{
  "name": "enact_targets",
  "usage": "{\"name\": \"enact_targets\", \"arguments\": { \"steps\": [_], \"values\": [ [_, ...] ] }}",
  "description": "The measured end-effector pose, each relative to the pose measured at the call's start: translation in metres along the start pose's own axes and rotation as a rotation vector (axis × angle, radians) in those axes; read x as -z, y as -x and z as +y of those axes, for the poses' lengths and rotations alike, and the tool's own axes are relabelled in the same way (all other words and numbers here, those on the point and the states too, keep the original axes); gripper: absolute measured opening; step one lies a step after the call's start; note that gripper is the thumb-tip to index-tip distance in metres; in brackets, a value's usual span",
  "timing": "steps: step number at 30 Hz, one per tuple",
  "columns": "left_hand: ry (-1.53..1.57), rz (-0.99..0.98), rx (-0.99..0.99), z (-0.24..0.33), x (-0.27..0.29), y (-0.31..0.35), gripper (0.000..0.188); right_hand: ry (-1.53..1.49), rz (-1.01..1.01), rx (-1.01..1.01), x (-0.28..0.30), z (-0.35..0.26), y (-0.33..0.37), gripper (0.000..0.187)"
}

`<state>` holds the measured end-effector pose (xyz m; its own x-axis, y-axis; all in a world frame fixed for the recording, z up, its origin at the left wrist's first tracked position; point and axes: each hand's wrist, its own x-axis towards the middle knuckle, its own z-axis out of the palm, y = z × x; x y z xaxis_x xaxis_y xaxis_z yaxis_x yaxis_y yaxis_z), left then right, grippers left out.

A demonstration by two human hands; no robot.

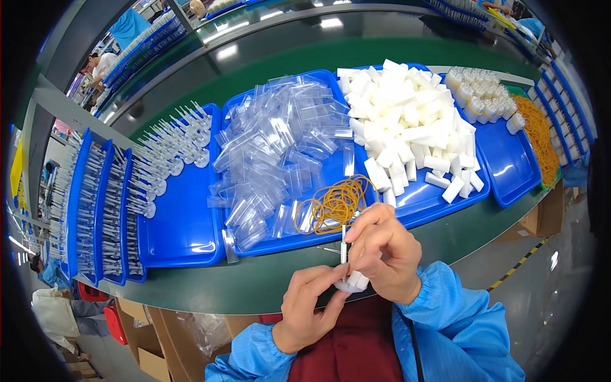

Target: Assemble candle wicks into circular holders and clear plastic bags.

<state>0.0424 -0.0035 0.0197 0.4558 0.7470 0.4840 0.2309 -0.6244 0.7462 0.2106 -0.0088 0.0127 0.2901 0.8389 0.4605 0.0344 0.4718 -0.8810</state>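
Close to my body, at the near edge of the green bench, both hands meet around a small white part with a thin upright stem (344, 253) and a rounded base (349, 286). My left hand (309, 305) is closed, its fingers and thumb gripping the part near the base. Curled over the part from the right, my right hand (387, 254) pinches with thumb and forefinger beside the stem; what exactly lies in that pinch is hidden. Just beyond the fingers, a tangle of tan rubber bands (334, 207) rests on the near rim of a blue tray of clear plastic sleeves (273, 137).
White foam blocks (407, 121) heap in a tray to the right. Further right are a tray of white-and-clear parts (480, 95) and more rubber bands (534, 137). Leftward, a blue tray (181, 232) holds stemmed white parts (172, 149), beside upright stacked trays (79, 210). A conveyor (267, 48) runs behind.
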Motion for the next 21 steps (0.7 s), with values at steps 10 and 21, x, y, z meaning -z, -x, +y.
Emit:
{"name": "enact_targets", "arguments": {
  "steps": [10,21],
  "values": [
    [0.000,0.033,-0.144,-0.013,0.002,0.011,0.043,-0.153,-0.055,-0.046,-0.004,0.008,0.003,0.025],
    [0.059,0.005,-0.088,-0.008,0.006,0.010,0.038,0.011,-0.008,-0.074,-0.010,0.003,0.006,0.032]
  ]
}}
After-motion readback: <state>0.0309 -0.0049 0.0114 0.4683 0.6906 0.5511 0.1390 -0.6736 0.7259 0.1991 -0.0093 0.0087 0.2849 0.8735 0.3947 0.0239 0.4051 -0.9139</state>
